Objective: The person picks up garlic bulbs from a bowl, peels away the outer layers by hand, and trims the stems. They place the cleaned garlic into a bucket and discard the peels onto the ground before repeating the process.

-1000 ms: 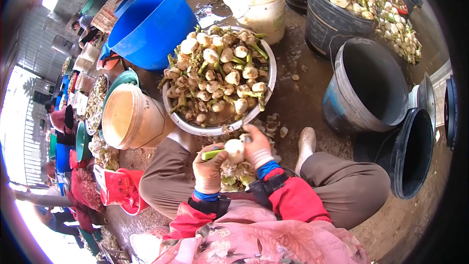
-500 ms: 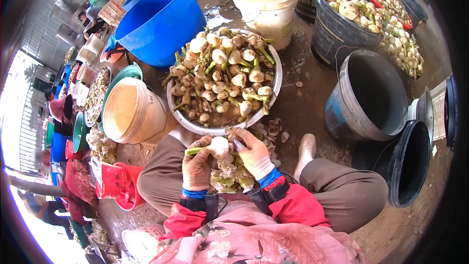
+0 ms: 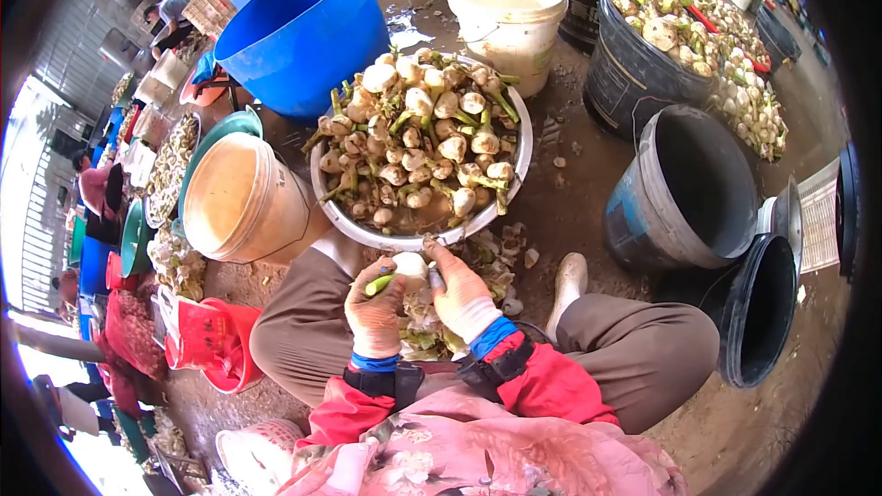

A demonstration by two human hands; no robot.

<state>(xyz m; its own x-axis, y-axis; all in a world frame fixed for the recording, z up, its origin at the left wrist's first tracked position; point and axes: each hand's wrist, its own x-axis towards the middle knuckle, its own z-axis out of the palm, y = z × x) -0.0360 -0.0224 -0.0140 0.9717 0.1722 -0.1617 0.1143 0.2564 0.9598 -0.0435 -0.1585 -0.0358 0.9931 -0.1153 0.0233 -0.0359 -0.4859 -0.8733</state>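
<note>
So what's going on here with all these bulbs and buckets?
A seated person in gloves holds one white bulb over their lap. The left hand grips it by its green stalk, and the right hand works at it with a small tool that is hard to make out. Peelings lie heaped below. Just ahead, a metal basin is piled with more bulbs, with buckets all around.

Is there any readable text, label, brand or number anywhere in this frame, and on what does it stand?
No text can be read in this frame.
Dark bucket at the upper right: faint pale marks on its side, too small and blurred to read.
Red bag at the lower left: no legible print.
White bucket, blue tub and the metal basin of bulbs: no lettering visible.
</note>
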